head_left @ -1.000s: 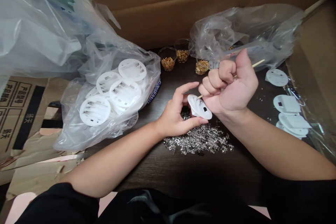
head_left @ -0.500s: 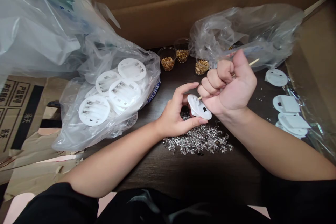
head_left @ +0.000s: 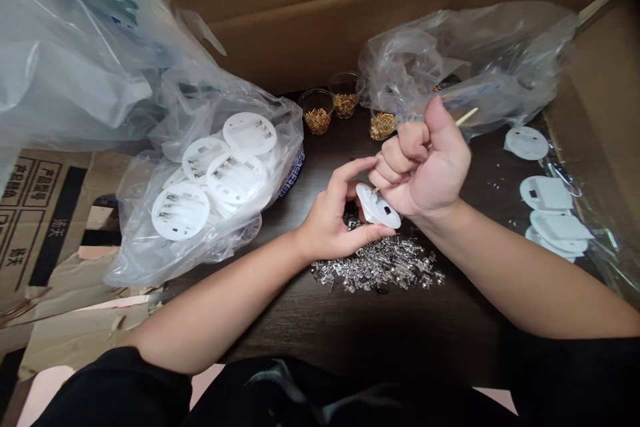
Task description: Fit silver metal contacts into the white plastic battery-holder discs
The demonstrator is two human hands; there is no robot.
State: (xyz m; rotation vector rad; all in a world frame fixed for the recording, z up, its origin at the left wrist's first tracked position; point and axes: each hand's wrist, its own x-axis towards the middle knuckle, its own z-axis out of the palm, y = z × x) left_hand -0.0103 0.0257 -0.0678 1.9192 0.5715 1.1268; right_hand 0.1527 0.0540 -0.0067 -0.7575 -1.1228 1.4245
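My left hand (head_left: 334, 217) grips a round white plastic battery holder (head_left: 376, 208) by its edge, tilted, with thumb below and fingers above. In a fist, my right hand (head_left: 423, 163) is wrapped round a thin wooden stick (head_left: 467, 117). The stick's lower end meets the face of the battery holder, close to a small metal piece there; the exact contact is partly hidden by my fingers. Beneath both hands lies a pile of small metal battery contacts and springs (head_left: 380, 263) on the dark table (head_left: 280, 320).
At left, a clear plastic bag (head_left: 230, 240) holds several white battery holders (head_left: 180, 210). Cups of small gold-coloured parts (head_left: 317, 121) stand at the back, beside another plastic bag (head_left: 470, 47). More white holders (head_left: 557, 230) lie at right. Cardboard walls (head_left: 280, 33) rise behind.
My right fist has shifted slightly left and down with the stick, and less of the stick's lower end shows. The left hand and battery holder have barely moved.
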